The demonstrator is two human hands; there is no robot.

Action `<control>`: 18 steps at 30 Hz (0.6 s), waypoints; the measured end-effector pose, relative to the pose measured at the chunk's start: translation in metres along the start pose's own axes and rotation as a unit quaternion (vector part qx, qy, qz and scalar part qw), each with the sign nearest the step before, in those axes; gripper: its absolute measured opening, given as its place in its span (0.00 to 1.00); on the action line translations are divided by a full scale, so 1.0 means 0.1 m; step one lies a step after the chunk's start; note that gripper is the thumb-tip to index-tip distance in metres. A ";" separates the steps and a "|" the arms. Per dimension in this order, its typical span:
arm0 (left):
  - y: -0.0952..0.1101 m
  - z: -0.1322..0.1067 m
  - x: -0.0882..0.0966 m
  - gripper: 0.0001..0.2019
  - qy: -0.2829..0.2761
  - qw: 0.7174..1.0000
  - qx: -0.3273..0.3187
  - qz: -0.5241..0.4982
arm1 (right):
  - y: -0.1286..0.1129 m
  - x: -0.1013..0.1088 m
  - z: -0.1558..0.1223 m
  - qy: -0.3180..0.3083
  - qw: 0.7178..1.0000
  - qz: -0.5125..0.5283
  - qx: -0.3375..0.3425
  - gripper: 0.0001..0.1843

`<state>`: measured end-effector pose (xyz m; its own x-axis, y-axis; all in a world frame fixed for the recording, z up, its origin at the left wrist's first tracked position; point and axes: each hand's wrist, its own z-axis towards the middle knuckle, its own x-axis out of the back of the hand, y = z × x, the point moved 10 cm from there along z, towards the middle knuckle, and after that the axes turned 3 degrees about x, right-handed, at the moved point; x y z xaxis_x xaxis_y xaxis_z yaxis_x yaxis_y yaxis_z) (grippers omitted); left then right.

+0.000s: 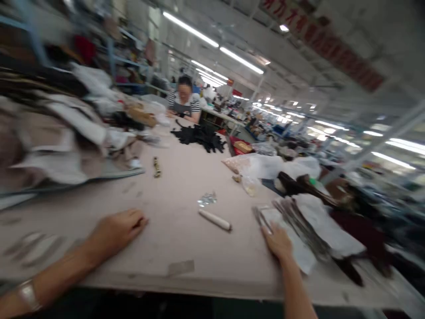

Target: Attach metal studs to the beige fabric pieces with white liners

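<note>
My left hand rests on the pale tabletop with its fingers curled in, and nothing shows in them. At the right, my right hand lies on a layered stack of white and grey-brown flat pieces, its fingers stretched out over the near left edge. Motion blur softens the fingertips, and the thumb is hard to make out. Between the hands lies a white cylindrical stick with a dark end. Just beyond it is a small heap of shiny clear bits.
Fabric pieces are piled at the left. A small yellow-black item and a black cloth heap lie farther back. Plastic bags and dark materials line the right side. A person sits across the table.
</note>
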<state>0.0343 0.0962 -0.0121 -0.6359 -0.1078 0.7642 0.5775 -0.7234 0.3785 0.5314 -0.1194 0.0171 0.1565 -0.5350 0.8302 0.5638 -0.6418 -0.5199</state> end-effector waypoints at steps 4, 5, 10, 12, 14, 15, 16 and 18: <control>-0.06 0.00 -0.06 0.16 -0.035 0.996 0.016 0.074 | -0.01 -0.18 0.16 -0.020 0.998 -0.029 0.042 0.45; -0.09 0.00 -0.08 0.16 -0.037 0.996 0.021 0.082 | -0.08 -0.22 0.16 -0.015 0.998 -0.018 0.053 0.46; -0.11 -0.04 -0.13 0.14 -0.038 0.997 0.028 0.066 | -1.06 -0.92 -0.56 -0.161 0.957 0.220 0.101 0.35; -0.11 -0.04 -0.14 0.13 -0.039 0.997 0.035 0.055 | -1.75 -1.25 -1.05 -0.225 0.921 0.274 0.162 0.28; -0.13 -0.04 -0.12 0.11 -0.038 0.997 0.046 0.047 | -2.40 -1.55 -1.52 -0.286 0.884 0.301 0.217 0.22; -0.13 -0.05 -0.11 0.10 -0.037 0.997 0.052 0.044 | -2.68 -1.68 -1.74 -0.318 0.866 0.304 0.238 0.21; -0.13 -0.05 -0.09 0.09 -0.036 0.997 0.056 0.041 | -2.91 -1.77 -1.91 -0.333 0.854 0.309 0.253 0.19; -0.13 -0.06 -0.06 0.05 -0.035 0.997 0.061 0.034 | -3.23 -1.91 -2.15 -0.352 0.835 0.322 0.275 0.15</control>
<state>0.0274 0.1016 -0.0247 -0.5577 -0.1025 0.8237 0.6790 -0.6270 0.3818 0.1450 0.0718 -0.0173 0.8989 -0.0927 0.4282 0.4366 0.1078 -0.8932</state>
